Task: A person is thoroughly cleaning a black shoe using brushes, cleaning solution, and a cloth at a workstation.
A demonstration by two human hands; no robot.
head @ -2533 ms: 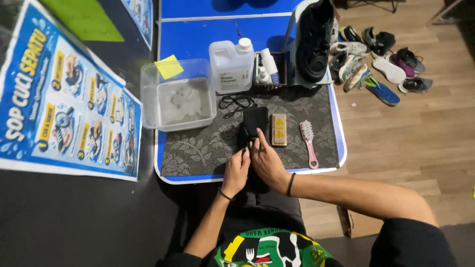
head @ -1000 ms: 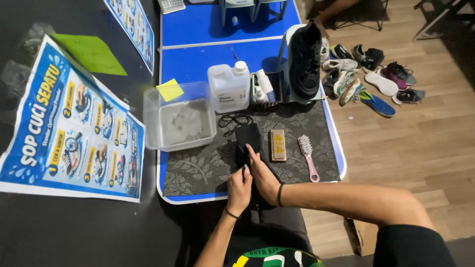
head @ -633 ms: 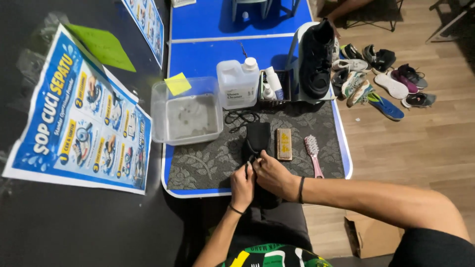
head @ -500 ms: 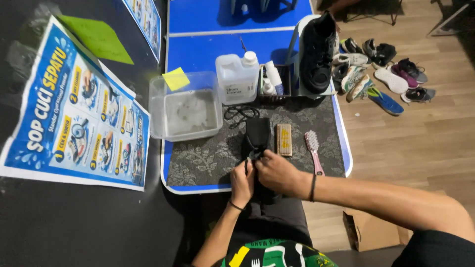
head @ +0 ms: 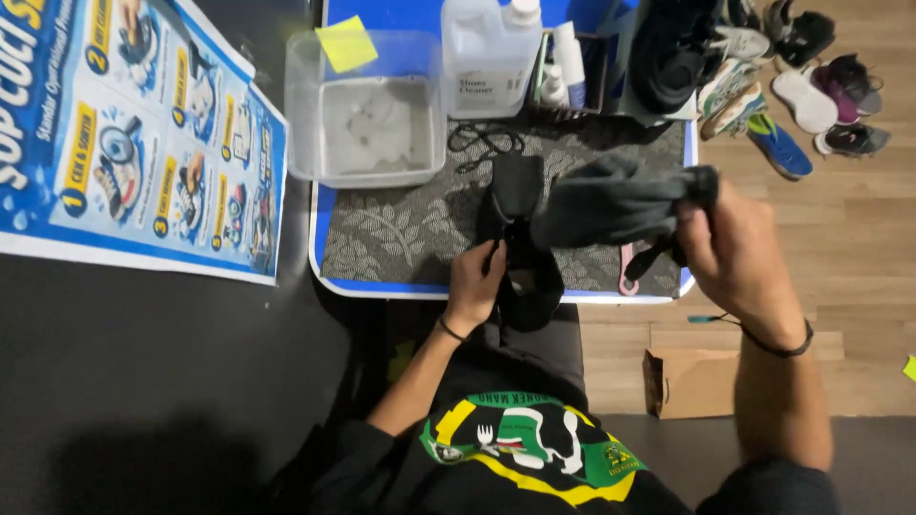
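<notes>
Black shoe [head: 520, 238]: gripped by left hand [head: 474, 284] at table edge.
Grey insole [head: 611, 200]: pinched in raised right hand [head: 739, 253].

Two hands: left hand [head: 474, 284], right hand [head: 735, 250]. One black shoe [head: 515, 238] near, one insole [head: 611, 201]. One tub [head: 367, 110], one jug [head: 489, 52] far. One poster [head: 134, 133] left. One pink brush [head: 628, 272] right.

On the desk [head: 382, 286] lies a mat [head: 401, 238]; behind it a tub [head: 367, 124], a jug [head: 487, 57] to its right (shoes [head: 811, 95] on the floor beyond).
</notes>
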